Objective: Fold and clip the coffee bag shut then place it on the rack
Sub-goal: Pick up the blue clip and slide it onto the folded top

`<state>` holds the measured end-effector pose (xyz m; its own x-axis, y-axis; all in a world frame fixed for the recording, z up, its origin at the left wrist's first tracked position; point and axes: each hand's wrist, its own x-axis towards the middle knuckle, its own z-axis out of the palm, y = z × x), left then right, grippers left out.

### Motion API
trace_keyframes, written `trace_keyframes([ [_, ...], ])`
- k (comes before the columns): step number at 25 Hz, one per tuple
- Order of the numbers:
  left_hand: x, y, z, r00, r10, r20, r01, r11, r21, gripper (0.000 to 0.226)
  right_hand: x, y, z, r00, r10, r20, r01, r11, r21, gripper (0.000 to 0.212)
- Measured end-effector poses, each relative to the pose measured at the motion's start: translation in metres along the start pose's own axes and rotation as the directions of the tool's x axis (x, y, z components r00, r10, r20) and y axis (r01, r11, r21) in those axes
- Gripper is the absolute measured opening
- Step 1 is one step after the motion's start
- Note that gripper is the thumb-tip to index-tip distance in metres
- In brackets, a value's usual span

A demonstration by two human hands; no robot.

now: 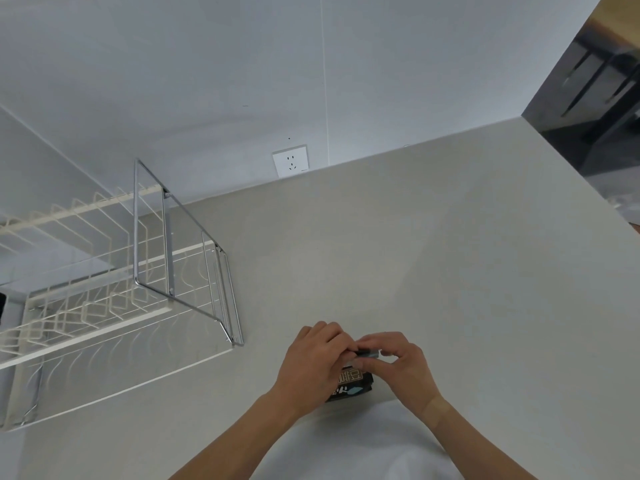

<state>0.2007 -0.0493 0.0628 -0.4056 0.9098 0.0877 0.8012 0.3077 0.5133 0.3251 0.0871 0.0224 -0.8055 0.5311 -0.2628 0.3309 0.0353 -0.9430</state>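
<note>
Left hand [313, 362] and right hand [401, 367] gripping coffee bag [351, 384] top, between them

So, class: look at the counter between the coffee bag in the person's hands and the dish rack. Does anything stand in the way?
Nothing visible does. The coffee bag sits on the counter under both hands, and the stretch of counter from there to the rack on the left is bare. The wall socket lies well off that path.

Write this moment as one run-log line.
stage: clipping | left hand: holds bag | right hand: holds clip at bag top | rack: no bag
</note>
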Motion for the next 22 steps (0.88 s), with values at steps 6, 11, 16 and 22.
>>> trace_keyframes([
  [6, -0.004, -0.003, 0.002, 0.999, -0.034, -0.022, 0.034, 0.999, -0.032, 0.009, 0.003, -0.002, -0.002, 0.998, -0.057, 0.019, 0.058, 0.997, -0.049, 0.022],
  [11, -0.007, -0.003, 0.004, 0.999, -0.018, -0.033, 0.016, 0.998, -0.058, 0.01, 0.005, 0.005, -0.003, 0.995, -0.077, 0.068, 0.087, 0.985, -0.15, 0.019],
  [16, -0.007, -0.007, 0.004, 0.997, -0.063, -0.052, 0.059, 0.994, -0.088, 0.01, 0.007, 0.012, 0.002, 0.998, -0.013, 0.06, 0.025, 0.979, -0.203, 0.021],
  [22, -0.006, -0.011, -0.004, 0.995, -0.072, -0.063, 0.067, 0.995, -0.07, 0.008, 0.013, 0.001, -0.005, 0.992, -0.017, 0.129, 0.056, 0.95, -0.306, 0.023],
])
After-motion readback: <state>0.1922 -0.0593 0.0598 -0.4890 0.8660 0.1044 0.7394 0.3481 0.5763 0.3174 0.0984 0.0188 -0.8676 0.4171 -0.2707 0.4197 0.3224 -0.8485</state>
